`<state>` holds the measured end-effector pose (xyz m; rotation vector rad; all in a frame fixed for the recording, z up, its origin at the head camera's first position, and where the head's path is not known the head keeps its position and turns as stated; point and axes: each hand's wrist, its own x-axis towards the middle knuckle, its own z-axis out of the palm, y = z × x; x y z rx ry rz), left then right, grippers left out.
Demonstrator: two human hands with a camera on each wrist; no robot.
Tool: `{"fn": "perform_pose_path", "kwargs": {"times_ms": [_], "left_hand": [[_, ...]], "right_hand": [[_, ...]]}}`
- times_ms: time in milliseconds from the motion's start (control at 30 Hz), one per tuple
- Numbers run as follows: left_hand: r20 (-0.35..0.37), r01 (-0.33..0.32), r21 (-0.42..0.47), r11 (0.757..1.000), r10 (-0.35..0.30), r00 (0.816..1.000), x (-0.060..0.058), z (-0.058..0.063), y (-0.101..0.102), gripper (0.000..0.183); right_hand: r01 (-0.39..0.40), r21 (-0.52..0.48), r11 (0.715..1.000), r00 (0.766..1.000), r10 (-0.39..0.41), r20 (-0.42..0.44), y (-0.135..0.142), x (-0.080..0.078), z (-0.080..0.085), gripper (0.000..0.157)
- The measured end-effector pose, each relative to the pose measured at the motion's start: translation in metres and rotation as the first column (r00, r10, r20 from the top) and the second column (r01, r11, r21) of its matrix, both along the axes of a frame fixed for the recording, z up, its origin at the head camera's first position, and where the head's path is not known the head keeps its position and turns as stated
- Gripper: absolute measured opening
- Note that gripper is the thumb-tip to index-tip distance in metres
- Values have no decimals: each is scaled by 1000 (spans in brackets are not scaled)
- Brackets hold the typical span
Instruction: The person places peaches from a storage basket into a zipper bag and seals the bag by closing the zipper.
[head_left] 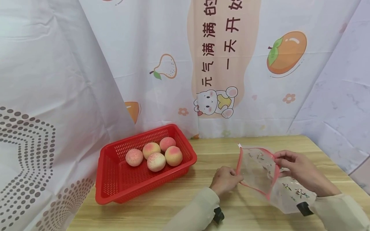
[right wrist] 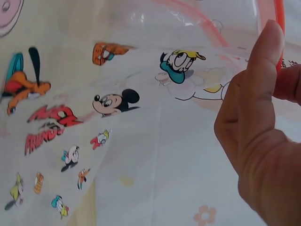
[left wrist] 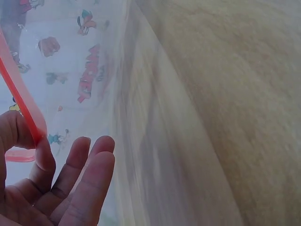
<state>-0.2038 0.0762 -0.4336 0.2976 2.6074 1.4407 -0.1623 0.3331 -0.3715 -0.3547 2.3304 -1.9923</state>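
A clear plastic zip bag (head_left: 284, 189) printed with small cartoon figures stands with its pink-edged mouth spread wide on the right half of the table. My left hand (head_left: 226, 180) pinches the near left part of the pink rim between thumb and index finger; in the left wrist view the other fingers (left wrist: 89, 186) extend beside the film. On the opposite side, my right hand (head_left: 300, 170) pinches the rim (right wrist: 281, 33) between thumb and fingers. A white slider (head_left: 239, 145) sits at the rim's far corner. Nothing shows inside the bag.
Left of the bag, a red perforated basket (head_left: 141, 189) holds several peaches (head_left: 156, 162). The wood-grain table (head_left: 214, 154) runs under both. A printed cloth (head_left: 162, 106) hangs behind, and a white dotted cloth (head_left: 52, 112) borders the left side.
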Motion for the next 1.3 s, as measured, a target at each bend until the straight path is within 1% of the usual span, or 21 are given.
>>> {"fn": "perform_pose_path", "kwargs": {"times_ms": [100, 333, 433, 533, 667, 800, 967, 1100, 1167, 1300], "left_hand": [[7, 1, -1, 1000, -1, 1000, -1, 0, -2, 27], [15, -1, -1, 1000, 1, 1000, -6, -3, -7, 23], [21, -2, -9, 1000, 2, 1000, -6, -3, -10, 29], [19, -4, -11, 1000, 5, 1000, -7, -3, -12, 34], [0, -15, -16, 1000, 15, 1000, -7, -3, -14, 35], [-8, -24, -29, 999, 23, 1000, -7, -2, -16, 30], [-15, -33, -57, 998, 32, 999, -7, -2, -20, 30], [-19, -32, -63, 997, 31, 999, -8, -1, -23, 30], [-15, -29, -61, 998, 29, 999, -8, -1, -24, 31], [-7, -25, -52, 998, 24, 1000, -7, 0, -26, 31]], "right_hand": [[24, 0, 1000, 1000, -24, 11, 5, 0, 2, 22], [9, -86, 996, 1000, -9, 2, 22, 0, 3, 25], [4, -123, 992, 1000, -4, -1, 27, 1, 3, 27], [11, -137, 991, 1000, -12, -4, 31, 2, 2, 28], [31, -133, 991, 999, -32, -6, 34, 3, 2, 29], [43, -131, 990, 999, -44, -1, 37, 5, 3, 29], [63, -113, 992, 998, -61, 23, 40, 7, 5, 28], [72, -111, 991, 997, -68, 38, 41, 8, 5, 26], [73, -112, 991, 997, -70, 34, 42, 8, 4, 26], [90, -76, 993, 996, -89, 12, 41, 7, 3, 27]]}}
